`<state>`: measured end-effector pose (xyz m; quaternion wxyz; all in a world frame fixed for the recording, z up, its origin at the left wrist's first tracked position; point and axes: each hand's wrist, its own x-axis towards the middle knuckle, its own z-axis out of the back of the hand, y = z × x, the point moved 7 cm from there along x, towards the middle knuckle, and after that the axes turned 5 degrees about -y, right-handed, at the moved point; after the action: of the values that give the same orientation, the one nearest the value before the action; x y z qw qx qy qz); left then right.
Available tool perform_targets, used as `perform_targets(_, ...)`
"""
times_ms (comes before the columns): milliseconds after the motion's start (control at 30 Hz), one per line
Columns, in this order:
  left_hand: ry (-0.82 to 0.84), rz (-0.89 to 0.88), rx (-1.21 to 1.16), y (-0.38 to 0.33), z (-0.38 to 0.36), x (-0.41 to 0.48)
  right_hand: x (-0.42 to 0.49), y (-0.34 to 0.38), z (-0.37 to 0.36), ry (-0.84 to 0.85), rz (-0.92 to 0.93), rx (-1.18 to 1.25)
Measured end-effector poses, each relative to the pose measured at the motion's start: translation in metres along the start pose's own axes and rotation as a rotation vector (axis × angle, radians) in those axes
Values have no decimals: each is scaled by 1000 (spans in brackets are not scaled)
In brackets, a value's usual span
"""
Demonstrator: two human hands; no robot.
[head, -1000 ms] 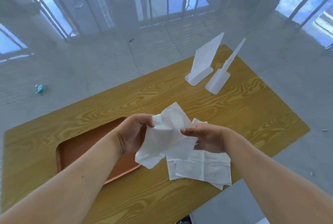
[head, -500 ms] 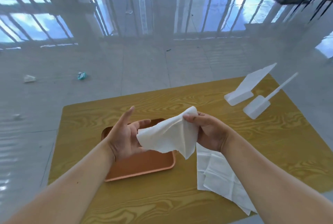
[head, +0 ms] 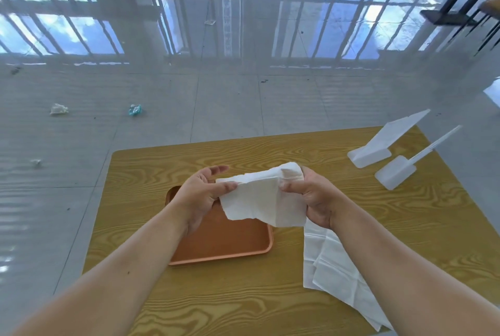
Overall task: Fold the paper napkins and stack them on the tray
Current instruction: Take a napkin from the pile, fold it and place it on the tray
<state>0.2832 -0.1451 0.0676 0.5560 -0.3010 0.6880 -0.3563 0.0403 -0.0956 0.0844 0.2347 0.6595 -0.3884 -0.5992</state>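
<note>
I hold a white paper napkin (head: 263,197) in the air above the far right part of an orange-brown tray (head: 232,249). My right hand (head: 311,196) pinches its right end between thumb and fingers. My left hand (head: 203,192) is spread, palm up, and its thumb touches the napkin's left edge. The napkin hangs loosely creased between both hands. Flat on the wooden table (head: 405,227) to the right of the tray lie more unfolded white napkins (head: 332,270), partly under my right forearm. I see nothing lying on the visible part of the tray.
Two white plastic stands (head: 384,143) sit at the table's far right corner. The floor beyond is glossy tile with bits of crumpled litter (head: 58,109). Dark furniture legs (head: 446,15) stand at the far right.
The view has swung so the table sits more squarely. My right hand has gathered the napkin's end tighter, and my left thumb now touches its left edge.
</note>
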Motion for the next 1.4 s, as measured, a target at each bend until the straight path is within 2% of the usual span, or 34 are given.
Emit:
perform_targets(100,43,0,-1,-5,3,-1,1,1,5,-87,8,-48)
perform_targets(200,56,-45,163,-8,2,0,3,8,4,-107,50,-160)
perform_targets(433,-113,-320,636,-39,4,-2,-4,35,5,-282,290,-699)
perform_targets(567,-212,-462,840,-60,7,-8,-9,45,5,-354,421,-882)
perform_targets(700,-221,-597,992,-78,-2,-16,-12,42,10,-366,445,-1028)
perform_targets(800,-184,-673,1043,-87,-13,-22,-13,40,16,-402,393,-1209)
perform_targets(867,-147,-731,1090,-93,-23,-28,-15,36,14,-375,336,-1310)
perform_targets(933,-108,-785,1134,-99,-34,-33,-17,37,2,-302,372,-1364)
perform_targets(1000,-69,-827,1162,-106,-42,-38,-16,38,-19,-227,434,-1390)
perform_targets(1100,-57,-858,1185,-115,-47,-42,-7,33,-46,-163,419,-1332)
perform_targets(1267,-83,-818,1166,-125,-36,-43,3,21,-66,-209,344,-982)
perform_targets(1400,-119,-770,1150,-126,-23,-41,3,14,-76,-197,322,-811)
